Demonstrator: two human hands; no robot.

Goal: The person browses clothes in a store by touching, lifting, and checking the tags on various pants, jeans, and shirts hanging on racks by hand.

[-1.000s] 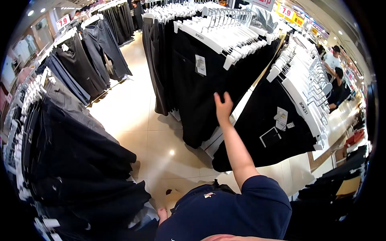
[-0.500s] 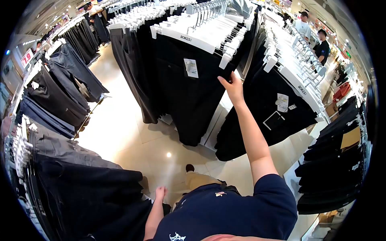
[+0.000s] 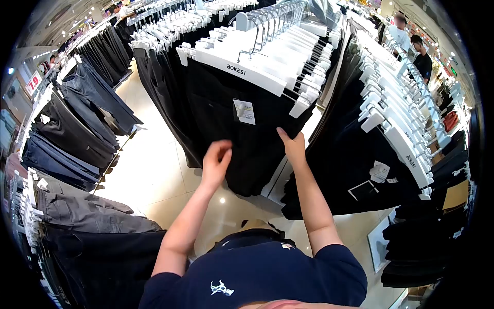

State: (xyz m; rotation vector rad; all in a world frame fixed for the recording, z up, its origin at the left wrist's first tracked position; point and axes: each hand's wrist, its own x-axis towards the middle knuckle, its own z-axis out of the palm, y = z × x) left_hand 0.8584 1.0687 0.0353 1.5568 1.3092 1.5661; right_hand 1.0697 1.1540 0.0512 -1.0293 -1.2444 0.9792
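Observation:
Black trousers (image 3: 252,154) with a white paper tag (image 3: 244,112) hang from a white clip hanger (image 3: 236,69) marked BOKESI, at the front of a rack. My right hand (image 3: 293,147) is at their right edge, thumb on the front of the cloth and fingers partly hidden around the side. In front of their left side is my left hand (image 3: 218,160), fingers loosely bent and thumb apart, with no cloth seen in it. Whether it touches the trousers I cannot tell.
Another rack of black trousers (image 3: 355,159) stands close on the right. Dark garments (image 3: 103,257) hang at the lower left, and more trousers (image 3: 77,129) line the left side. People (image 3: 422,62) stand at the back right. Between the racks runs a pale tiled floor (image 3: 164,170).
My left hand has risen from beside my body to the front of the trousers. My right hand sits lower along their right edge. The view has moved closer to the rack.

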